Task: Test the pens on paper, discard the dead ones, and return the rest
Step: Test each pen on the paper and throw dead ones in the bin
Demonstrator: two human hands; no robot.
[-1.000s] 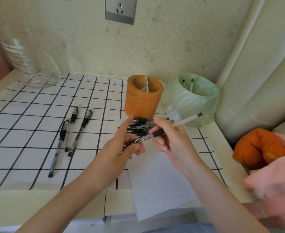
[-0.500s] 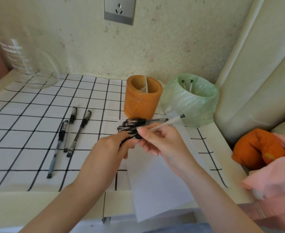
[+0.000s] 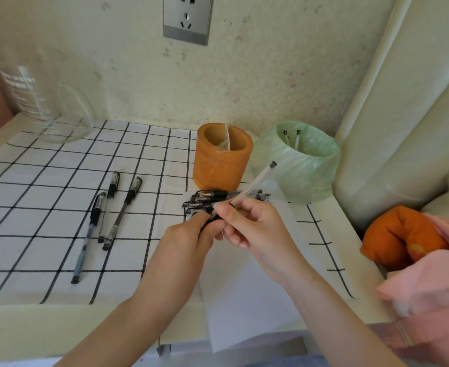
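Head view:

- The right hand [image 3: 255, 229] pinches a thin clear plastic pen with a black end plug [image 3: 255, 185]. The fingers are closed on its lower part, and the plug end points up toward the bin.
- The left hand [image 3: 189, 242] is closed on something small and black at the pen's lower end. It may be the cap, but I cannot tell for sure. The two hands touch there.
- The pen looks light, stiff and smooth. I think it could slip, so holding it low near the tip end looks best.
- A pile of capped clear pens [image 3: 218, 200] lies on the white sheet of paper [image 3: 247, 300], just behind the hands.
- Three black-capped pens [image 3: 106, 215] lie on the checked white cloth [image 3: 45, 207], well to the left of the hands.
- The round orange pen holder [image 3: 222, 157] stands behind the pile. It looks empty of pens.
- The small bin with a green plastic bag [image 3: 302, 168] stands beside the holder. Two thin pens stick up inside it.
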